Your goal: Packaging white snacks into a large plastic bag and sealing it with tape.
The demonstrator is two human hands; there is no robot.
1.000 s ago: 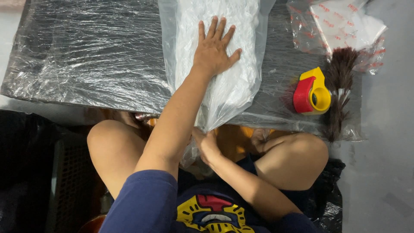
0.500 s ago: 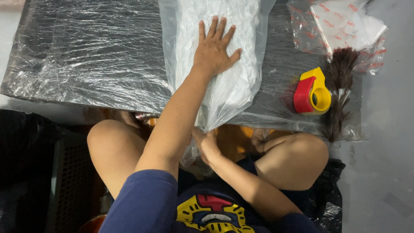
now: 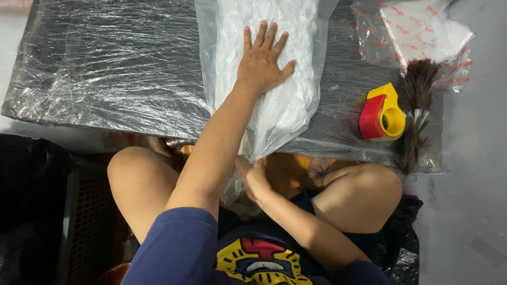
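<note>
A clear plastic bag [image 3: 296,111] with white material inside lies across a low black board wrapped in plastic film [image 3: 105,68]. My left hand [image 3: 262,60] rests flat on the bag, palm down with fingers spread, holding nothing. The bag's lower end hangs over the board's near edge. My right hand [image 3: 253,178] is just below that edge, above my lap, closed on this hanging end; its fingers are partly hidden by the bag and my left forearm.
A red and yellow tape dispenser [image 3: 381,112] lies on the board's right part beside a dark feather duster [image 3: 414,113]. A printed plastic packet with white paper [image 3: 422,31] sits at the far right corner. My bare knees [image 3: 364,187] are under the near edge.
</note>
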